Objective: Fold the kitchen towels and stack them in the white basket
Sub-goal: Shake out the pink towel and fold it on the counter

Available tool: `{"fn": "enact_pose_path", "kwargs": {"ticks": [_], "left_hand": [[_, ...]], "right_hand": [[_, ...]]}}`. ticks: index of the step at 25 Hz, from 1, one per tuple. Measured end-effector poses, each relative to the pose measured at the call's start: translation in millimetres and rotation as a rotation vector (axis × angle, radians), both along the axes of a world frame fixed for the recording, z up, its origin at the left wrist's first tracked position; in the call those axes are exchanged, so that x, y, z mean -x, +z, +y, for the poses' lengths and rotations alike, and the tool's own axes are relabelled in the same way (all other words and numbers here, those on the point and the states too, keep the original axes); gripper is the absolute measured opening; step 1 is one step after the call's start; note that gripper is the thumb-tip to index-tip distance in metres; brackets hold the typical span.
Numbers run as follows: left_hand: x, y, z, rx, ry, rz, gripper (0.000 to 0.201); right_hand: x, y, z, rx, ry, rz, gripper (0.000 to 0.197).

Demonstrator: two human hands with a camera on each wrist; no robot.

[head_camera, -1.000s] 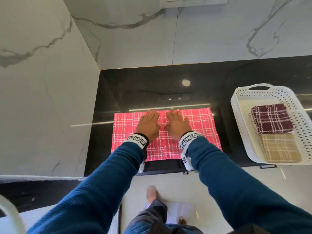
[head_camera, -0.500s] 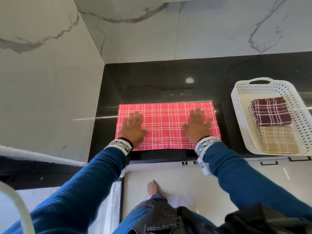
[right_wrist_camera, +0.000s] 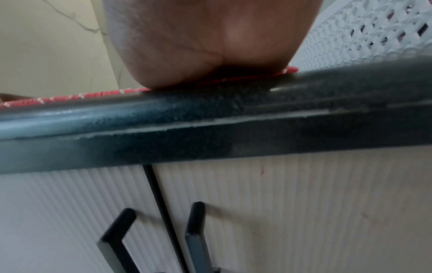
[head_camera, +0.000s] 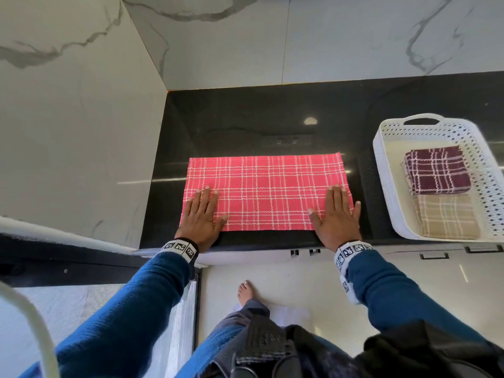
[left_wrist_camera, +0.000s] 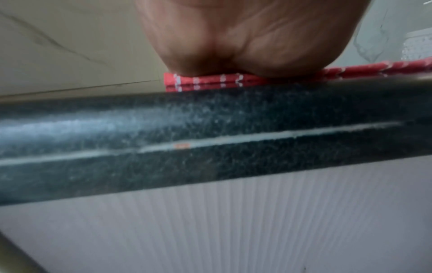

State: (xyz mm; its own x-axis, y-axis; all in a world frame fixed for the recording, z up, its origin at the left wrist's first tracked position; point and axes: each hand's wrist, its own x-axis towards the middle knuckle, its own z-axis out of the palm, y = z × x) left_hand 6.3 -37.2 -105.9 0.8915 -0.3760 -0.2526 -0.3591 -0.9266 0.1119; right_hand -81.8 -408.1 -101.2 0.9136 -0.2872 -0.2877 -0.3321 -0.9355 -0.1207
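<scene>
Red plaid towel flat on the black counter, long axis running left to right, already doubled — layered edge visible in the left wrist view. Left hand pressed flat on the near-left corner, fingers straight and spread; right hand likewise flat on the near-right corner, gripping nothing. One short end under each palm, so probably next a fold across the long axis, either end carried over to the other. White basket just beyond the towel's right end — nearer the right hand — holding a maroon folded towel and a beige folded towel.
</scene>
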Motion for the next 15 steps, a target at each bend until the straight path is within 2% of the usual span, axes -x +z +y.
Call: {"fn": "enact_pose_path", "kwargs": {"ticks": [4, 7, 10, 11, 15], "left_hand": [[-16, 26, -15, 0.084, 0.077, 0.006, 0.062], [-47, 49, -29, 0.064, 0.072, -0.043, 0.045], [-70, 43, -26, 0.065, 0.066, -0.028, 0.045], [-75, 41, -22, 0.065, 0.071, -0.014, 0.045], [-78, 38, -6, 0.104, 0.091, -0.075, 0.033]], "right_hand": [[-5, 5, 4, -0.022, -0.02, 0.06, 0.083], [-18, 31, 21, 0.037, -0.085, 0.086, 0.073], [-30, 43, 48, -0.101, -0.065, -0.043, 0.044], [-35, 45, 55, -0.145, -0.068, -0.046, 0.04], [-83, 47, 61, -0.029, -0.064, 0.033, 0.051]]}}
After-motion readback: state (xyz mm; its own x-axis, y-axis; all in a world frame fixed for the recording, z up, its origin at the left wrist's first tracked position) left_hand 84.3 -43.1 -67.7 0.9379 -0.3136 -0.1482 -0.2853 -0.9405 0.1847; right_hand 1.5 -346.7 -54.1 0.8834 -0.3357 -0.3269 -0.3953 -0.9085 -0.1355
